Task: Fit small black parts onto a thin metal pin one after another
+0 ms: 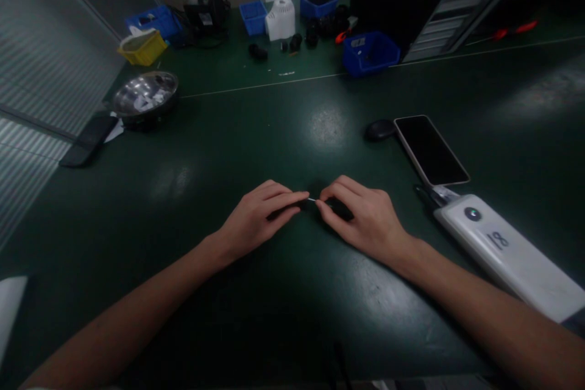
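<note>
Near the middle of the green tabletop, a thin, pale, stick-like piece spans the short gap between my two hands. My right hand pinches its right end between thumb and fingertips. On the other side, the fingers of my left hand are closed at its left end, index finger stretched along the top and thumb below. Most of the piece is hidden by my fingers, and it is too small to tell its kind.
To the right lie a phone, a black mouse and a long white device. A metal bowl holds white scraps at the left. Along the back stand a yellow bin, a blue bin and a white housing.
</note>
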`<state>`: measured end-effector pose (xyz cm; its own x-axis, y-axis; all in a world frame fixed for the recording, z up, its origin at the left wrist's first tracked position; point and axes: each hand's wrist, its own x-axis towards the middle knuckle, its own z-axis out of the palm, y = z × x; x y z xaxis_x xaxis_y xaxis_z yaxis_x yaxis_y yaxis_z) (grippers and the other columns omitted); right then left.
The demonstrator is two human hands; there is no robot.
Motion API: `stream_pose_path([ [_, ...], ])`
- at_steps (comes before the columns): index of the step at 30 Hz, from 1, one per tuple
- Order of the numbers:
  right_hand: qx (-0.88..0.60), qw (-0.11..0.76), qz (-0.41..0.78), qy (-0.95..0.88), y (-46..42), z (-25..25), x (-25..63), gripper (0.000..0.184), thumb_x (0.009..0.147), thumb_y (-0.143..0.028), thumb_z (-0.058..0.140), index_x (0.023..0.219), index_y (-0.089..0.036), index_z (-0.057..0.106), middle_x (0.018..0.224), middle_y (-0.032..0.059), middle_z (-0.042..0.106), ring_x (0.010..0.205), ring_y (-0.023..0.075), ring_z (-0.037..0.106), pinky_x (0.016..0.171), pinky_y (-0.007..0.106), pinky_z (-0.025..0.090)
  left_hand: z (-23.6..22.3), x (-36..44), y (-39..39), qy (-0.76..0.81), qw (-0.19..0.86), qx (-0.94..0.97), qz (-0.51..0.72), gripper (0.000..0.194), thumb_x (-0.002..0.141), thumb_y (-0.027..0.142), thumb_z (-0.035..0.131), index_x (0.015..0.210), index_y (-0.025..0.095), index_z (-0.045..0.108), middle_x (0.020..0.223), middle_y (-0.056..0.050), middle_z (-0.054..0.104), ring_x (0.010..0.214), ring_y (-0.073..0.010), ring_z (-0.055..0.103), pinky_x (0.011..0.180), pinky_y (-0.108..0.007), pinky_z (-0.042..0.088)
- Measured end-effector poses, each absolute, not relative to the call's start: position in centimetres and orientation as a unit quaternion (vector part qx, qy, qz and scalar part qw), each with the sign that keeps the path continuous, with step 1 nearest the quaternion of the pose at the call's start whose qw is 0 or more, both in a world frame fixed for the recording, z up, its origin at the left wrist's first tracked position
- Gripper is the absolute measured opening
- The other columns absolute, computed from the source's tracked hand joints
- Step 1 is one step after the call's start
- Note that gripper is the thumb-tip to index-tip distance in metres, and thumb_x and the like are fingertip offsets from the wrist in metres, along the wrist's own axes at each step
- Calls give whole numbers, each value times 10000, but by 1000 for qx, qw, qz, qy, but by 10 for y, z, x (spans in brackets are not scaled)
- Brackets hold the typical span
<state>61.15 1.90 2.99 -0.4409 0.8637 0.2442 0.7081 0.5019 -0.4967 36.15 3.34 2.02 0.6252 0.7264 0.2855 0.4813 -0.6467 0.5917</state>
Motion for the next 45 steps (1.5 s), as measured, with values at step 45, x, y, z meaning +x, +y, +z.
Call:
stream_pose_path([
  [45,-538,181,117,-815,22,29,614,230,998,-391,516,967,-221,667,974,24,663,708,132,578,566,277,323,26,65,33,798,-84,581,135,374,949,537,545,1206,289,656,905,45,676,784,-164,587,941,-374,501],
])
